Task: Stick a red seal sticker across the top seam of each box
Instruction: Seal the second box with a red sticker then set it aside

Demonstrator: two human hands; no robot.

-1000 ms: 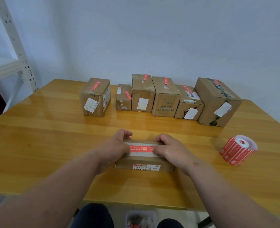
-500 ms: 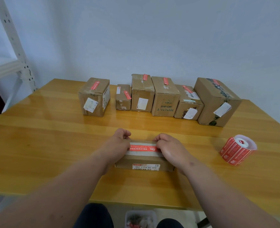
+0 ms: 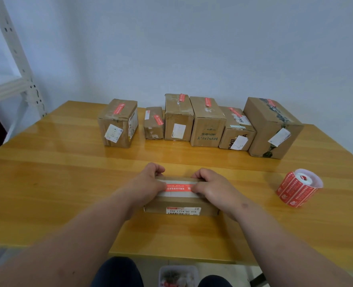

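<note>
**Two hands press a red seal along a flat box**

The left hand point(image 3: 145, 184) and right hand point(image 3: 210, 188) each curl over an end of a low cardboard box point(image 3: 180, 200) near the front middle of the desk point(image 3: 47, 183). In each grip the fingers hook over the box's far edge while the thumb lies on top, pressing one end of a red sticker point(image 3: 177, 187). The sticker's long axis runs left to right, in line with the box's own long axis and parallel to the desk's front edge; it lies on a pale strip of tape that follows the top of the box the same way. Both of its ends are hidden under the thumbs. A white barcode label point(image 3: 183, 210) faces the camera on the box's front side.

To the right, well apart from the box, a roll of red stickers point(image 3: 299, 188) lies tilted on the desk, its white core pointing up and away.

Along the far side stand six more boxes in a row. The leftmost one point(image 3: 117, 123) stands by itself, and the other five point(image 3: 208, 123) are packed close, the largest point(image 3: 273, 127) at the right end. Each carries a short red sticker on top, most running front to back or slightly skewed.

A white metal rack point(image 3: 12, 59) stands at the left against a pale wall point(image 3: 192, 48).
</note>
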